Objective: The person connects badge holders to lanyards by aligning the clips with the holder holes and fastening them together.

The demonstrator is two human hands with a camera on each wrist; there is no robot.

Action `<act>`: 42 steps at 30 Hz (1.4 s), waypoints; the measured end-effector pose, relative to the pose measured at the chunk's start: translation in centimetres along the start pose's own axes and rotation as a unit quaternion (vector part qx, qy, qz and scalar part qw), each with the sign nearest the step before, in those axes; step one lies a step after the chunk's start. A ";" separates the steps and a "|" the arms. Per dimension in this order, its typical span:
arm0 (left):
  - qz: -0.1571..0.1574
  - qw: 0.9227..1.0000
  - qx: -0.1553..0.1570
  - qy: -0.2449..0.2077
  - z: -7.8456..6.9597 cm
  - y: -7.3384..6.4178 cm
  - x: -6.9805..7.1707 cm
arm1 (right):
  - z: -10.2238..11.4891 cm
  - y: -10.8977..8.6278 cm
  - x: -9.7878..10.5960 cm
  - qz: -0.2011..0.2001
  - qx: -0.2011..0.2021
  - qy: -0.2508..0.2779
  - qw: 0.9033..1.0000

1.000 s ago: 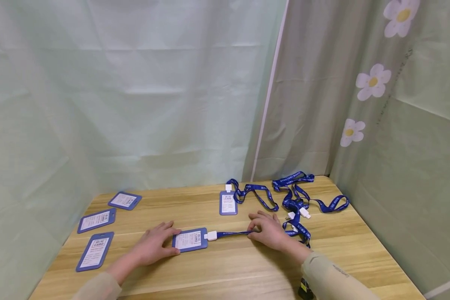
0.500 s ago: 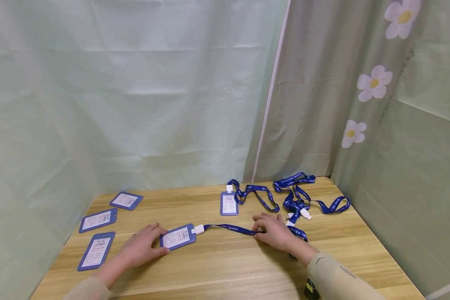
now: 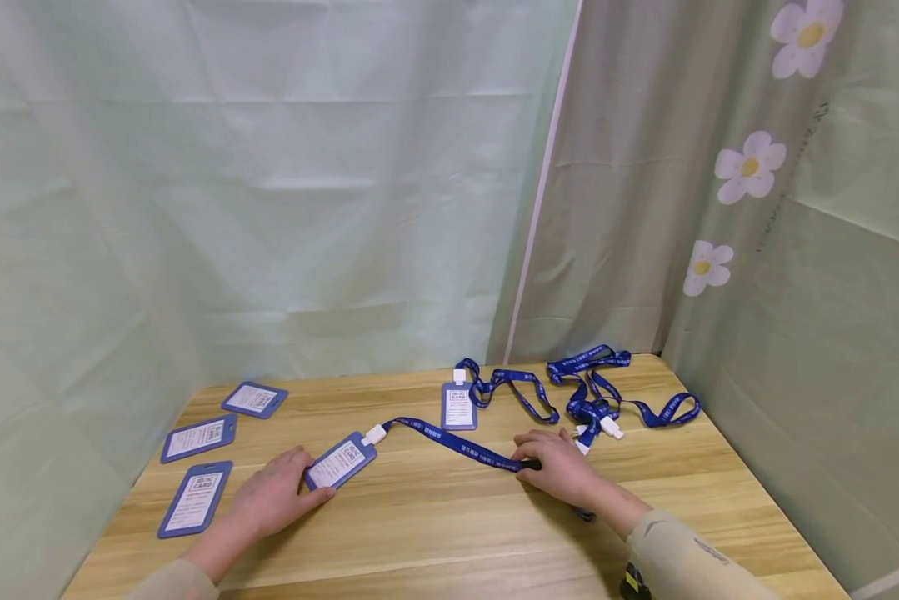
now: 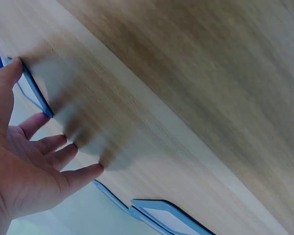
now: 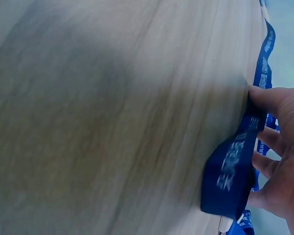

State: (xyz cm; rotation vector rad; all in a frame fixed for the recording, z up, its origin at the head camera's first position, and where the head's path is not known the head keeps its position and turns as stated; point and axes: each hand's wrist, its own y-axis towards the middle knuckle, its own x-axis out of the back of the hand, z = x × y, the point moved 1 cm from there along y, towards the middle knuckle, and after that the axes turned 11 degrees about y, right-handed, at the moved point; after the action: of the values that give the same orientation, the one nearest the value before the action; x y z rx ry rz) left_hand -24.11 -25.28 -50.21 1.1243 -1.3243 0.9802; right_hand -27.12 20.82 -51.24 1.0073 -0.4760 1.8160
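Head view: the left hand (image 3: 272, 492) grips the badge (image 3: 342, 461) across the end opposite its clip (image 3: 374, 433), thumb and forefinger spread, probably to steady it on the counter (image 3: 434, 542), nearer the left edge than the right. The right hand (image 3: 557, 468) pinches the attached strap (image 3: 460, 446), presumably to hold it extended. Spare badges (image 3: 198, 439) lie near the left edge, apparently sorted from the tangled straps (image 3: 588, 410) near the back right corner.

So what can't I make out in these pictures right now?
Head: fine print on the held card, too small.
Head: part of the strap, hidden by the right hand.
Head: black-and-yellow object, cut off by the bottom edge.
Left wrist: lowest card, cut off by the bottom edge.
Right wrist: strap lettering, blurred.
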 end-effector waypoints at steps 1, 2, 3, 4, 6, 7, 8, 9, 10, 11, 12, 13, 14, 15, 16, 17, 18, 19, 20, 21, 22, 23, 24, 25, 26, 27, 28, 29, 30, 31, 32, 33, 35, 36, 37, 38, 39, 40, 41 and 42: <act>0.002 1.000 0.007 0.003 0.0 0.1 -0.1 | 0.0 0.0 0.0 0.000 0.000 0.001 1.000; 0.004 1.000 0.016 0.004 0.0 0.2 -0.2 | 0.0 -0.1 0.0 0.001 -0.001 0.003 1.000; 0.007 1.000 0.025 0.005 0.0 0.3 -0.3 | 0.0 -0.1 0.0 0.001 -0.003 0.005 1.000; 0.010 0.999 0.034 0.006 0.0 0.3 -0.4 | 0.0 -0.1 0.0 0.002 -0.005 0.007 1.000; 0.017 0.998 0.053 0.007 -0.1 0.4 -0.5 | 0.1 -0.1 -0.1 0.001 -0.010 0.012 1.000; 0.019 0.998 0.061 0.008 -0.2 0.4 -0.5 | 0.1 -0.1 -0.1 -0.001 -0.010 0.014 1.000; 0.020 0.997 0.068 0.007 -0.3 0.3 -0.5 | 0.2 -0.1 -0.1 -0.001 -0.010 0.016 1.000; 0.021 0.997 0.074 0.005 -0.4 0.3 -0.5 | 0.2 -0.2 -0.2 -0.002 -0.008 0.018 1.000; 0.021 0.997 0.079 0.005 -0.4 0.3 -0.5 | 0.3 -0.2 -0.2 -0.003 -0.006 0.020 1.000; 0.019 0.996 0.081 0.004 -0.5 0.2 -0.5 | 0.3 -0.2 -0.2 -0.002 -0.005 0.022 1.000; 0.017 0.997 0.081 0.003 -0.6 0.1 -0.5 | 0.3 -0.3 -0.2 -0.001 -0.001 0.023 1.000; 0.013 0.997 0.078 0.002 -0.6 -0.1 -0.5 | 0.4 -0.3 -0.2 0.001 0.001 0.023 1.000; 0.007 0.997 0.071 -0.001 -0.7 -0.3 -0.4 | 0.3 -0.5 -0.2 0.004 0.004 0.024 1.000; 0.001 0.998 0.062 -0.002 -0.7 -0.5 -0.3 | 0.3 -0.6 -0.1 0.006 0.008 0.023 1.000; -0.006 0.999 0.048 -0.002 -0.7 -0.8 -0.3 | 0.3 -0.8 -0.1 0.010 0.012 0.022 1.000; -0.013 0.999 0.030 -0.003 -0.7 -1.1 -0.1 | 0.3 -1.0 0.0 0.012 0.018 0.019 1.000; -0.019 1.000 0.013 -0.005 -0.6 -1.4 0.0 | 0.2 -1.3 0.1 0.015 0.026 0.015 0.999; -0.023 1.000 -0.005 -0.006 -0.5 -1.7 0.1 | 0.1 -1.6 0.2 0.017 0.034 0.010 0.999; -0.026 0.999 -0.021 -0.005 -0.3 -2.0 0.2 | 0.0 -1.9 0.3 0.019 0.044 0.003 0.999; -0.026 0.999 -0.037 -0.004 -0.1 -2.3 0.3 | 0.0 -2.2 0.4 0.021 0.053 -0.002 0.998; -0.023 0.998 -0.051 -0.003 0.1 -2.6 0.4 | -0.1 -2.5 0.6 0.023 0.062 -0.007 0.998; -0.019 0.998 -0.061 -0.002 0.3 -2.9 0.5 | -0.2 -2.8 0.7 0.027 0.071 -0.016 0.997; -0.012 0.998 -0.066 -0.001 0.5 -3.1 0.5 | -0.3 -3.1 0.8 0.032 0.078 -0.024 0.996; -0.004 0.997 -0.073 0.003 0.7 -3.4 0.6 | -0.3 -3.4 0.9 0.038 0.084 -0.034 0.995; 0.002 0.997 -0.078 0.007 0.9 -3.6 0.6 | -0.4 -3.6 1.0 0.046 0.090 -0.043 0.994; 0.009 0.996 -0.083 0.012 1.1 -3.8 0.5 | -0.4 -3.9 1.0 0.054 0.095 -0.055 0.992; 0.014 0.996 -0.085 0.015 1.2 -4.0 0.5 | -0.5 -4.1 1.0 0.064 0.100 -0.071 0.990; 0.014 0.996 -0.089 0.020 1.3 -4.2 0.4 | -0.5 -4.3 1.0 0.073 0.107 -0.087 0.988; 0.015 0.996 -0.090 0.025 1.4 -4.4 0.3 | -0.5 -4.4 0.9 0.082 0.111 -0.098 0.985; 0.015 0.995 -0.092 0.028 1.4 -4.5 0.2 | -0.5 -4.5 0.8 0.091 0.118 -0.110 0.983; 0.014 0.995 -0.091 0.029 1.3 -4.5 0.1 | -0.5 -4.6 0.7 0.097 0.123 -0.118 0.981; 0.012 0.995 -0.092 0.030 1.2 -4.6 0.0 | -0.5 -4.7 0.5 0.103 0.127 -0.126 0.978; 0.008 0.995 -0.094 0.032 0.9 -4.6 -0.1 | -0.3 -4.9 0.2 0.110 0.132 -0.127 0.977; 0.008 0.995 -0.092 0.032 0.7 -4.6 -0.1 | -0.2 -4.9 0.0 0.112 0.133 -0.124 0.977; 0.008 0.995 -0.093 0.032 0.5 -4.6 -0.1 | 0.0 -5.0 -0.1 0.112 0.136 -0.120 0.977; 0.008 0.995 -0.092 0.035 0.3 -4.5 -0.2 | 0.1 -5.0 -0.3 0.112 0.138 -0.117 0.977; 0.008 0.995 -0.092 0.038 0.1 -4.5 -0.2 | 0.3 -4.9 -0.4 0.113 0.141 -0.113 0.977; 0.009 0.995 -0.090 0.041 -0.1 -4.4 -0.2 | 0.5 -4.9 -0.5 0.114 0.145 -0.111 0.977; 0.009 0.995 -0.087 0.044 -0.3 -4.4 -0.2 | 0.6 -4.7 -0.6 0.115 0.149 -0.111 0.976; 0.008 0.995 -0.085 0.048 -0.5 -4.3 -0.3 | 0.8 -4.6 -0.7 0.118 0.151 -0.111 0.975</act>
State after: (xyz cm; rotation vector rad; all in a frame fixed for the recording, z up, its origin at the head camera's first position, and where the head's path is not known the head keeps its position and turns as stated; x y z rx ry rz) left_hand -19.78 -25.70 -50.67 0.9279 -1.3137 0.9032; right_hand -22.56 21.93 -51.87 1.4235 -0.4788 2.0388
